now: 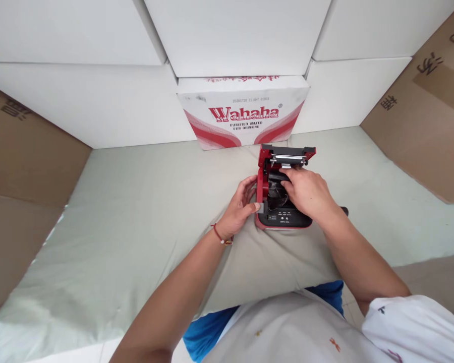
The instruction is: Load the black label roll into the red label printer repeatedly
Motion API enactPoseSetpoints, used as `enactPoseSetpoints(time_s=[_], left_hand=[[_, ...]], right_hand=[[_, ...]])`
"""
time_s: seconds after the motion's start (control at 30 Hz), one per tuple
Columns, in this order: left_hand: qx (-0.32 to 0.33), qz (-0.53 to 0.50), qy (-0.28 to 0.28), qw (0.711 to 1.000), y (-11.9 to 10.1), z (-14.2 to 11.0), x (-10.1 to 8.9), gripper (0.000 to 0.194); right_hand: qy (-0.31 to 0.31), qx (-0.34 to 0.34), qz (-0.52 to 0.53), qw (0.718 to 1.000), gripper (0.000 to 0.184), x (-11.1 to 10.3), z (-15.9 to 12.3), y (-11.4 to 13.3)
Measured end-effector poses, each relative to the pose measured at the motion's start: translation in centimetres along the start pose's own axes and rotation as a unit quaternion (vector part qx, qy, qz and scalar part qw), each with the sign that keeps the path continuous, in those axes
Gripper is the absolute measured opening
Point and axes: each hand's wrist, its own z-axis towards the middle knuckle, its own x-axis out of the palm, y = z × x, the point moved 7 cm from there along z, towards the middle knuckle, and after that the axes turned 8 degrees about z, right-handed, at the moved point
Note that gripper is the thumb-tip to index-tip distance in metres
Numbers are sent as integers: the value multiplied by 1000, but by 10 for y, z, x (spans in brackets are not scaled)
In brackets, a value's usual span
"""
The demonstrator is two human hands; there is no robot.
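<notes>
Now the red-and-black device (293,218) is sitting open right of frame centre, the left hand (232,214) bracing its left edge, grip apart, while the right hand (308,191) is reaching in from its right, grip closure impossible to tell

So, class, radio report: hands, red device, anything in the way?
Left hand touching red device, left side; right-hand fingers inside; lid raised; Wahaha carton behind, not obstructing.
</notes>
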Motion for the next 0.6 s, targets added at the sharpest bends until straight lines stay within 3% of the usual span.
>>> enactPoseSetpoints(time_s=[0.17,0.3,0.4,0.5,0.6], left_hand=[[2,14,3,1000,0,0,0,77],[-5,11,-1,1000,0,1,-1,79],[-10,10,-2,1000,1,1,-1,79],[-9,10,-5,1000,0,1,-1,79],[-11,6,-9,1000,-1,0,-1,77]], right_hand=[[-58,-41,209,975,38,-4,-13,-11],[-52,-10,416,908,42,-17,-45,-33],[-50,30,488,871,49,-35,-70,-64],[-35,73,478,874,53,-41,-87,-98],[18,105,444,890,53,-21,-95,-117]])
